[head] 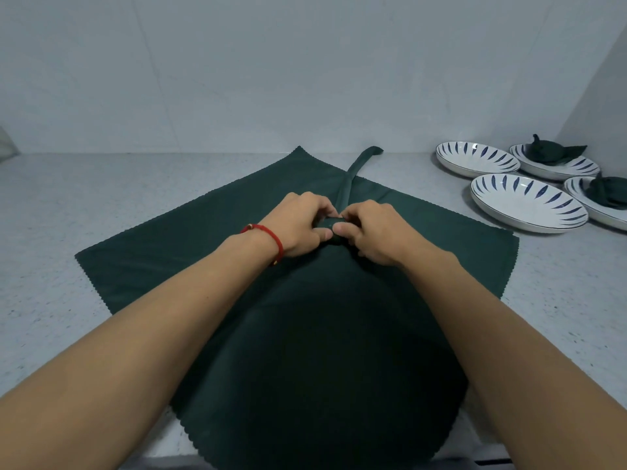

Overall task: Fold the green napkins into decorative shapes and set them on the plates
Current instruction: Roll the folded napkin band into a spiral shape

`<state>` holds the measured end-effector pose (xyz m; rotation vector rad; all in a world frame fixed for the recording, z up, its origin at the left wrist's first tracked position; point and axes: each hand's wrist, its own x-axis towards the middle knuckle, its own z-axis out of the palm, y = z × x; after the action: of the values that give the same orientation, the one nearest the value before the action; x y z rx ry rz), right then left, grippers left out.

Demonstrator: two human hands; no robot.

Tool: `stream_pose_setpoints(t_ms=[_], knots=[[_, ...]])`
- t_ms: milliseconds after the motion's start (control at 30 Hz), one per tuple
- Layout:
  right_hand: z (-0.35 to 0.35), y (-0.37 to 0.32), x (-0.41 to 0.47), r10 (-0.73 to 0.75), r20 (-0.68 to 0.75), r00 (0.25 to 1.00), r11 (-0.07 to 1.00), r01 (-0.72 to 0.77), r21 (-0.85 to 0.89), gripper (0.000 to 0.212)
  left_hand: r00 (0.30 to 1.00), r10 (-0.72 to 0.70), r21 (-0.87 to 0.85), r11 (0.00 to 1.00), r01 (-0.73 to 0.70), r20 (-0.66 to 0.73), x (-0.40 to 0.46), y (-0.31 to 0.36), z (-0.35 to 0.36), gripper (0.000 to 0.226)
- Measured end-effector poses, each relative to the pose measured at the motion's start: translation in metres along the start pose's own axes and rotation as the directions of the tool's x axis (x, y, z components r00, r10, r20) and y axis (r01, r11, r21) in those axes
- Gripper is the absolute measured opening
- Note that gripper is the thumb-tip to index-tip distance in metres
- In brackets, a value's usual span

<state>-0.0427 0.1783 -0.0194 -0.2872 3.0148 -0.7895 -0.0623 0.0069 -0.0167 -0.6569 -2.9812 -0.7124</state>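
Note:
A dark green napkin (pixel 190 242) lies spread flat on the grey speckled counter (pixel 51 212). On top of it a second green napkin, folded into a narrow strip (pixel 353 171), runs away toward the wall, its near end wound into a small roll. My left hand (pixel 298 225), with a red cord at the wrist, and my right hand (pixel 369 232) both pinch that roll between thumbs and fingers at the middle of the cloth. At the right stand four white plates with blue leaf marks; two hold folded napkins (pixel 549 151) (pixel 607 193).
The two plates without napkins (pixel 475 159) (pixel 526 206) sit nearest me in the right group. A pale wall rises behind the counter, with a corner at the far right. The spread cloth hangs over the counter's front edge.

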Motion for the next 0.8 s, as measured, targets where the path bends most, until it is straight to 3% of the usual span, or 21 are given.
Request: stream_pose_setpoints(t_ms=[133, 200, 267, 400, 600, 800], knots=[[-0.003, 0.013, -0.003, 0.050, -0.177, 0.983, 0.960, 0.002, 0.279, 0.025, 0.993, -0.011, 0.076, 0.997, 0.002, 0.114, 0.014, 0.007, -0.016, 0.028], [0.001, 0.016, -0.003, -0.022, -0.241, 0.970, 0.974, 0.076, 0.215, 0.022, 0.982, -0.032, 0.089, 0.996, 0.015, 0.185, 0.020, 0.009, -0.023, 0.027], [0.009, 0.016, -0.002, -0.135, -0.186, 0.973, 0.984, 0.154, 0.092, 0.034, 0.967, -0.045, 0.097, 0.995, 0.021, 0.250, 0.030, 0.008, -0.027, 0.025], [0.015, 0.018, 0.005, -0.188, -0.184, 0.965, 0.982, 0.182, -0.049, 0.040, 0.944, -0.064, 0.094, 0.995, 0.035, 0.325, 0.040, 0.006, -0.030, 0.030], [0.000, 0.018, 0.024, -0.169, -0.133, 0.977, 0.985, 0.163, -0.054, 0.033, 0.996, 0.093, 0.073, 0.993, -0.094, 0.016, 0.031, -0.003, -0.012, 0.040], [-0.007, 0.025, 0.040, -0.033, -0.044, 0.998, 0.997, 0.036, 0.062, 0.022, 0.997, 0.081, 0.070, 0.994, -0.080, -0.015, 0.042, -0.014, 0.012, 0.051]])
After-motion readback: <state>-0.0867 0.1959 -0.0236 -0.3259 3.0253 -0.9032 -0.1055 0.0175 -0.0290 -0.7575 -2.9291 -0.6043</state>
